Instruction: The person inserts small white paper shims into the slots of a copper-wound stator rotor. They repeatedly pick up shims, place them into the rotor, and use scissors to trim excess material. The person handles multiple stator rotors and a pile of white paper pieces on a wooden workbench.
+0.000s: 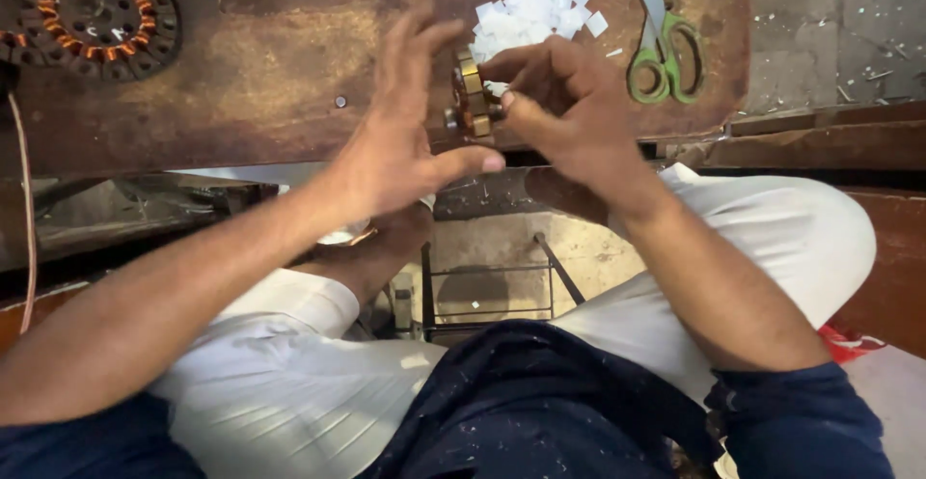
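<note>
left hand (405, 141) fingers spread, steadying stator (473, 103) top centre | right hand (555, 103) pinching stator | white paper bits (535, 11), green scissors (661, 50) upper right on table (270, 74)

One cam only, head-worn, looking steeply down and fwd over the wearer's lap at the worn brown wooden tabletop (289, 64). Close range: forearms enter from 7 and 5 o'clock, hands fill centre frame. Tabletop spans the top third, 10 to 2 o'clock. No second view to overlap.
</note>
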